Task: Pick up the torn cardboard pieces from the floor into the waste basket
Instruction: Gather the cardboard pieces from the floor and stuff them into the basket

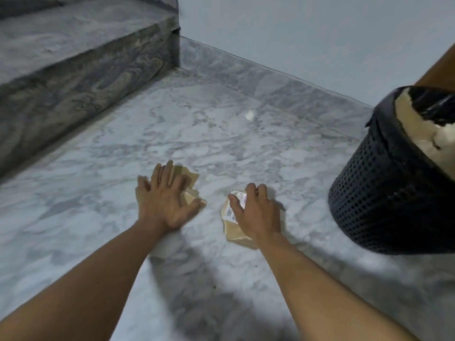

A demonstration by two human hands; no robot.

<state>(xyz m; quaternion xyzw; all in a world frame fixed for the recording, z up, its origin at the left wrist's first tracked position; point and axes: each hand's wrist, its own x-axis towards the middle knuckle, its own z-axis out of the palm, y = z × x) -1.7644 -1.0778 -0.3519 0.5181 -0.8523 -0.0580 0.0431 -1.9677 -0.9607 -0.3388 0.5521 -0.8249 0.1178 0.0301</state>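
Note:
Two torn brown cardboard pieces lie on the marble floor. My left hand [163,199] rests flat with spread fingers on the left cardboard piece [190,184], covering most of it. My right hand [254,211] lies over the right cardboard piece [232,228], which bears a white barcode label; fingers curl around its top edge. The black perforated waste basket [384,193] stands at the right, lined with a black bag, with torn cardboard [408,126] sticking out of its top.
A marble stair step [73,77] rises at the left and back. A wall with a marble skirting [258,75] runs behind. A small white scrap [250,115] lies on the floor farther back. A brown wooden edge [438,70] shows above the basket.

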